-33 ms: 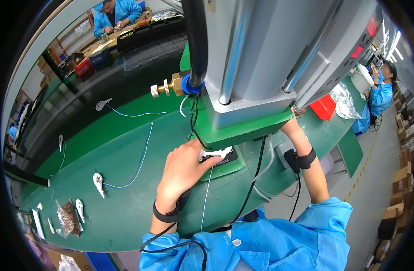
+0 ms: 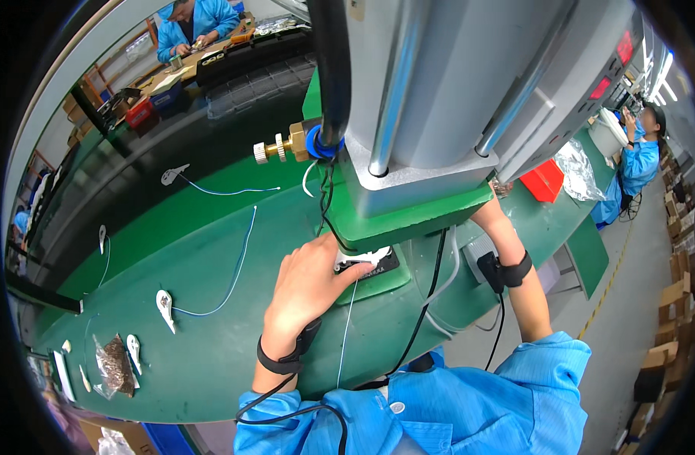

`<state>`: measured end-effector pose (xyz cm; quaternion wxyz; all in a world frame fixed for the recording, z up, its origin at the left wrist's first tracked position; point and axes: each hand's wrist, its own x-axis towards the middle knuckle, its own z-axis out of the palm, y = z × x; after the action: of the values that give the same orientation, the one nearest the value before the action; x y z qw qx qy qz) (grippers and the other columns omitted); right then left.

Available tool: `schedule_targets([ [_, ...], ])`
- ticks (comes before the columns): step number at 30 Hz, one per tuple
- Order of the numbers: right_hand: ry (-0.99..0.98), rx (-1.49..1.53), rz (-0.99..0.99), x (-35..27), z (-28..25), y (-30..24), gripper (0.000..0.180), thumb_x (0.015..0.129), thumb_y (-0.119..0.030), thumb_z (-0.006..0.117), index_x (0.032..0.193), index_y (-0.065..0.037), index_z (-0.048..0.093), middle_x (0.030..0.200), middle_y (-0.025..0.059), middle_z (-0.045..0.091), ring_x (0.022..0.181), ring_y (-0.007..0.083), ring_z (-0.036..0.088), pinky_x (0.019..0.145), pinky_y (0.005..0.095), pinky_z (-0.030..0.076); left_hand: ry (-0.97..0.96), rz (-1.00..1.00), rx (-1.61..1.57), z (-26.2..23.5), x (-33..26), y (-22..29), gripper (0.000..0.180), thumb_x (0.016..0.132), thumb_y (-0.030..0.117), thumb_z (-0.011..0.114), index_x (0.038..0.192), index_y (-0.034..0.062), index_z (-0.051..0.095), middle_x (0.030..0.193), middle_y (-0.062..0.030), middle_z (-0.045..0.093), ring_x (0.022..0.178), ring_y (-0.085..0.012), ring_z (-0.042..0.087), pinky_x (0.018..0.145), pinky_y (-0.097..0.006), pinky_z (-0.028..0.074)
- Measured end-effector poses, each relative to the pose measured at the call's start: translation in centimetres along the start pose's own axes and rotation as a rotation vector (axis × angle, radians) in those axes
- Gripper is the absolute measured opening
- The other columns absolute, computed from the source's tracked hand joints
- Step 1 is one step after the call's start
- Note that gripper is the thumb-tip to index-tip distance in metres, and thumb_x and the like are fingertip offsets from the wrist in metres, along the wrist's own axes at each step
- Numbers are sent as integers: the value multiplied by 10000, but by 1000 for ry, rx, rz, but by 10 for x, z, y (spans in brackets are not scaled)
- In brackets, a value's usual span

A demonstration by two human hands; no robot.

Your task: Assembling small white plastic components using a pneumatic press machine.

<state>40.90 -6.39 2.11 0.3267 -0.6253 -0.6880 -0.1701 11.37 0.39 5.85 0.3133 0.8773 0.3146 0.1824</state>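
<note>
My left hand (image 2: 306, 277) reaches under the green plate (image 2: 416, 220) of a grey press (image 2: 431, 91). Its thumb lies on a white plastic part (image 2: 376, 256) sitting in a black fixture (image 2: 391, 263) on a green base; the other fingertips are hidden by the press. From the part a thin blue-white wire (image 2: 347, 334) runs toward my body. My right hand (image 2: 494, 206) is behind the press on the right side, its fingers out of sight, so what it touches cannot be seen. Each wrist wears a black strap.
White teardrop-shaped parts with wires, one here (image 2: 165, 309), lie to the left beside a bag of small brown pieces (image 2: 116, 365). A brass fitting (image 2: 275, 148) juts from the press. A red bin (image 2: 543, 180) stands right. Black cables (image 2: 431, 296) cross the table. Two co-workers sit farther off.
</note>
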Motion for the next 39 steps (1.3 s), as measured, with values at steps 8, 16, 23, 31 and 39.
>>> schedule_targets([
  [8, -168, 1030, 436, 8, 1, -102, 173, 773, -119, 662, 903, -16, 615, 795, 31, 611, 726, 107, 542, 602, 270, 437, 10, 51, 4, 4, 0, -5, 335, 766, 312, 643, 929, 27, 575, 817, -183, 616, 753, -382, 578, 609, -433, 454],
  [16, -351, 714, 153, 16, 20, -98, 128, 794, -119, 640, 900, -48, 641, 804, 54, 646, 711, 159, 597, 651, 292, 480, 3, 66, -10, 6, 1, -6, 351, 787, 295, 622, 1029, 54, 544, 774, -183, 614, 739, -386, 576, 607, -450, 447],
  [23, -403, 591, 94, 15, 16, -100, 151, 792, -81, 629, 939, -50, 646, 841, 67, 650, 735, 163, 606, 657, 289, 483, -1, 63, -4, 2, 0, -9, 338, 786, 289, 623, 1021, 61, 542, 758, -187, 611, 729, -388, 573, 598, -453, 440],
  [31, -286, 555, 140, -2, -6, -88, 233, 778, -82, 622, 1004, -25, 612, 1044, 155, 583, 954, 262, 563, 828, 357, 442, 31, 109, -13, 4, 1, -9, 344, 791, 295, 617, 1021, 52, 536, 751, -192, 607, 710, -390, 571, 579, -453, 435],
  [39, -44, -404, 496, -103, -33, -24, 602, 801, -199, 518, 1342, -29, 317, 1405, 213, 198, 1300, 351, 181, 1045, 448, 127, -45, 51, 107, -5, -9, -5, 363, 829, 291, 572, 1083, 37, 524, 736, -195, 608, 690, -377, 581, 564, -450, 438],
])
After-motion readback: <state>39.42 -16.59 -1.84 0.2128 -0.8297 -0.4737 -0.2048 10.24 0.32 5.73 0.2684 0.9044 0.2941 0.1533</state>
